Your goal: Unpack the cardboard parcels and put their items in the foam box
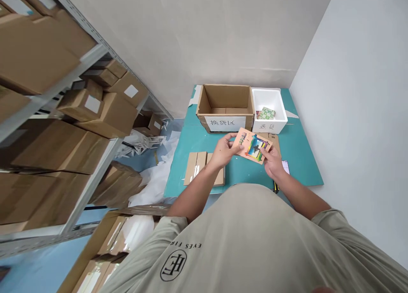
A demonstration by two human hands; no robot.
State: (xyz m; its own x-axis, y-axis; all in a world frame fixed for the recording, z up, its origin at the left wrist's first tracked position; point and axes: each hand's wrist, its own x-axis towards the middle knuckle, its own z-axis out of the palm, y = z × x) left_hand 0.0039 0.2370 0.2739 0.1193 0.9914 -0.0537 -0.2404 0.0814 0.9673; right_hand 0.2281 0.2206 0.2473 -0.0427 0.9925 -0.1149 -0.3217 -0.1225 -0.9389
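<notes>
Picture card [252,146], likely light and stiff and best held by its edges, is pinched at opposite ends by the partly closed left hand [225,150] and right hand [272,161].

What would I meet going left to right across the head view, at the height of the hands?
Brown cartons on metal shelving → white packing paper → left hand → printed card → right hand → white wall

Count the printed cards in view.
2: a printed card held between the left hand and right hand; a green card in the white foam box; more may be hidden there.
</notes>
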